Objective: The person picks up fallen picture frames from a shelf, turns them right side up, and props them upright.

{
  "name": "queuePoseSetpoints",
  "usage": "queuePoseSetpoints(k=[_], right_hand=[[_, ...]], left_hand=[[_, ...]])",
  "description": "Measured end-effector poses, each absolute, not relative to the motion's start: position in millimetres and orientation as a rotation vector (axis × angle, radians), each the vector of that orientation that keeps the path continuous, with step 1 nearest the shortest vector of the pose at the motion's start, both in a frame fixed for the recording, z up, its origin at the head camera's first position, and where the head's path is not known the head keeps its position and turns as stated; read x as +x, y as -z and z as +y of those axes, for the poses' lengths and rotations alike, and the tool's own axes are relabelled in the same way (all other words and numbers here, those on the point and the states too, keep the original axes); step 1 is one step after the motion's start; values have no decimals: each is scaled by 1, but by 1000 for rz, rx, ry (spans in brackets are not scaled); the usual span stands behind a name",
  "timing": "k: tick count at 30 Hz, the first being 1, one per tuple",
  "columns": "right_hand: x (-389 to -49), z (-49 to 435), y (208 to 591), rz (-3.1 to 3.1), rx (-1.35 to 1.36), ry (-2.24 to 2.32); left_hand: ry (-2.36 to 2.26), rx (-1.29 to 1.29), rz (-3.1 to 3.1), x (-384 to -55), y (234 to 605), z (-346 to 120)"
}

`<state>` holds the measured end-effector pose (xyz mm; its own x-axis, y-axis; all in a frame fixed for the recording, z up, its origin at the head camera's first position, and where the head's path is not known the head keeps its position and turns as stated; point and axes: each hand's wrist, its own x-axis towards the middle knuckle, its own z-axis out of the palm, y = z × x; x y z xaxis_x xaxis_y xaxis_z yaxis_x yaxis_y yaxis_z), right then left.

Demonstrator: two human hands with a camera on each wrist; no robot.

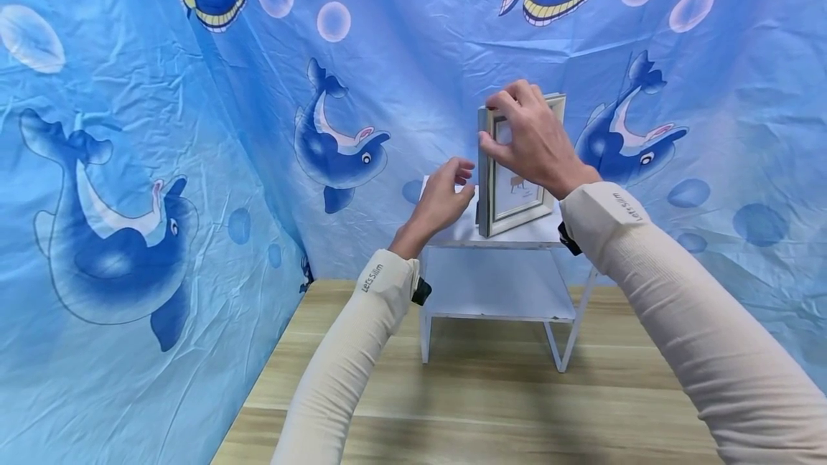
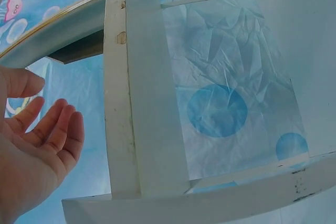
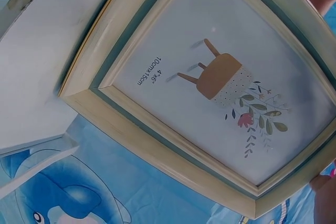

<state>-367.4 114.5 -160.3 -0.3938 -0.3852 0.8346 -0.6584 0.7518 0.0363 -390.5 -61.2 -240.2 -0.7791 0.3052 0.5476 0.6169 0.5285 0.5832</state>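
A cream picture frame (image 1: 517,219) with a greenish inner band stands upright on the white side table (image 1: 452,237), angled to the left. Behind its glass is a print (image 3: 226,82) of a brown-and-white vase-like shape on legs with leaves and a red flower. My right hand (image 1: 533,138) grips the frame by its upper left corner, thumb at the side edge and fingers over the top. To the left of the frame, my left hand (image 1: 442,196) holds nothing. Its fingers (image 2: 55,127) are loosely bent, close beside the frame's left edge.
The table has a lower shelf (image 1: 500,285) and thin white legs (image 1: 425,339) on a wood-look floor (image 1: 452,407). A blue curtain (image 1: 413,77) printed with dolphins, fish and bubbles hangs close behind the table and along the left side.
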Motion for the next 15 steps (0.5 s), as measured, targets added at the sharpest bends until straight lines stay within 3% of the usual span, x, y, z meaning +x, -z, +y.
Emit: queuePoseSetpoints(k=[15], right_hand=[[-370, 120, 161, -2005, 825, -392]], left_hand=[[1162, -908, -2510, -394, 241, -64]])
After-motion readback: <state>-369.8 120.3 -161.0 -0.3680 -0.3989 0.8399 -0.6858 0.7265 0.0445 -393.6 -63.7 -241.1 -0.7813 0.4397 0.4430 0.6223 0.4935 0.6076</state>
